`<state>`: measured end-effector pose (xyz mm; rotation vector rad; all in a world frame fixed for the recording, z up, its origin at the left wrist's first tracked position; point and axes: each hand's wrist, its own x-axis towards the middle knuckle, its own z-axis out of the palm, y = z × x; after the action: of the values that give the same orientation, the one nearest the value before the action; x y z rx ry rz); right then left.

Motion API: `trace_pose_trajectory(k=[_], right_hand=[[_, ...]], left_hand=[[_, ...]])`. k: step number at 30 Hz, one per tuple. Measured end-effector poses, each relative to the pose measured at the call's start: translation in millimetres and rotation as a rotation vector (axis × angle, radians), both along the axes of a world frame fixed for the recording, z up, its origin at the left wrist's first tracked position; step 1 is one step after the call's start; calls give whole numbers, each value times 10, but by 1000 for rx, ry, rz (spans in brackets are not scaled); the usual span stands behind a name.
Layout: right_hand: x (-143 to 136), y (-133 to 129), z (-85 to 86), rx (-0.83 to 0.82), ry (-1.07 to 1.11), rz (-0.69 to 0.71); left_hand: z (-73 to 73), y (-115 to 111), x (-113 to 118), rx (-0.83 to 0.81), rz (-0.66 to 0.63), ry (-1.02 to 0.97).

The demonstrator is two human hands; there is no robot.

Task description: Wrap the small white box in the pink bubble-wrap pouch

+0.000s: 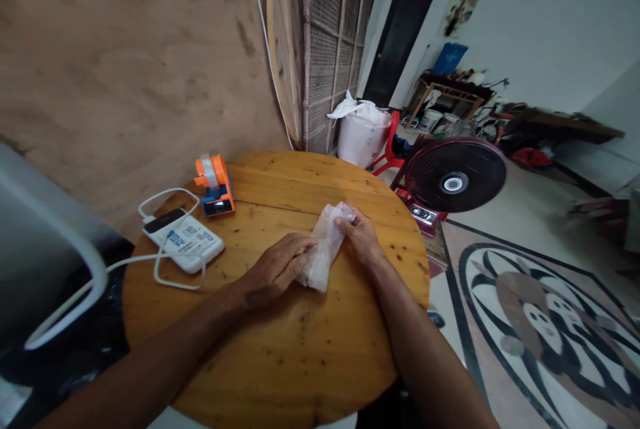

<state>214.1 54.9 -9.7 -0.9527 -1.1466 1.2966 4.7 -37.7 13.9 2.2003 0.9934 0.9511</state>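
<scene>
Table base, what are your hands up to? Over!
Both hands, left and right, on crinkly clear plastic. White cable off to the left. Nothing between hands and plastic. Over.

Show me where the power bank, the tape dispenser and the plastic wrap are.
Power bank [197,246]: head view, on its white printed face.
Tape dispenser [223,182]: head view, on its orange frame.
Plastic wrap [318,272]: head view, on its lower part.

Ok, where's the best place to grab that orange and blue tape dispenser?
Probably low on the blue body of the dispenser, coming from your right. It stands upright, with the orange roll up top, and a white cable loops close on its left, so the right side looks easier to reach.
</scene>
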Motion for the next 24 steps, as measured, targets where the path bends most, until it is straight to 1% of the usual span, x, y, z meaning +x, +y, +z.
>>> trace_pose_trajectory(k=[4,9,11,13,15,17,18,19,21,22,24], right_hand=[[-38,20,-1,35,39,-34],[-60,40,13,54,12,-67],[-26,53,36,102,-36,-156],[39,31,89,189,-108,-292],[112,-53,181,276,-166,-408],[158,-198,301,331,-189,-448],[164,-284,365,338,-199,-424],[156,-373,426,347,-221,-370],[109,-531,526,424,-305,-213],[76,-592,559,470,-356,-111],[14,-665,590,527,-455,84]], left_hand=[[4,14,13,12,-8,20],[0,20,11,87,-51,84],[-16,16,9,125,-75,141],[-38,14,11,168,-97,187],[-62,16,16,199,-106,210],[-85,23,21,218,-102,212],[-95,27,24,226,-96,210],[-104,31,26,232,-88,207],[-116,37,29,243,-64,190],[-117,39,30,243,-50,176],[-110,41,34,235,-21,135]])
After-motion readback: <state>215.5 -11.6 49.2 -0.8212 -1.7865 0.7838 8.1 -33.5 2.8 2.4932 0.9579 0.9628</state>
